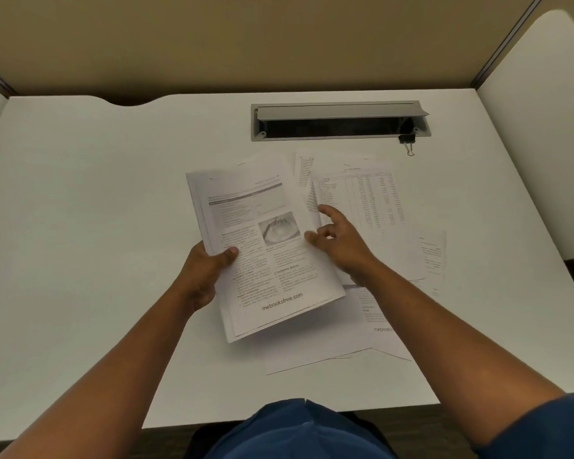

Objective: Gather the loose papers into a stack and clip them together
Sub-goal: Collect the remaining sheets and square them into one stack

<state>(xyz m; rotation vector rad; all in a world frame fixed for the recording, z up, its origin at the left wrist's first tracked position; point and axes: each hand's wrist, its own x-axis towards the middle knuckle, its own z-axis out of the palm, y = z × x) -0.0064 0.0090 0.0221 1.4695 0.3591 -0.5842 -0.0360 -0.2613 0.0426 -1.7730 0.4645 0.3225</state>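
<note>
A white desk [80,226] sits boxed in by tan partition walls. Nearest, loose sheets [315,352] lie fanned on it. The left hand [203,276] grips a gathered stack of papers [262,246] by its left edge, thumb on top. The right hand [342,243], fingers loosely spread, rests at the stack's right edge. Beyond lies a table-printed page [362,197]. Farthest, a black binder clip [407,142] sits against the grey cable tray [338,111].
</note>
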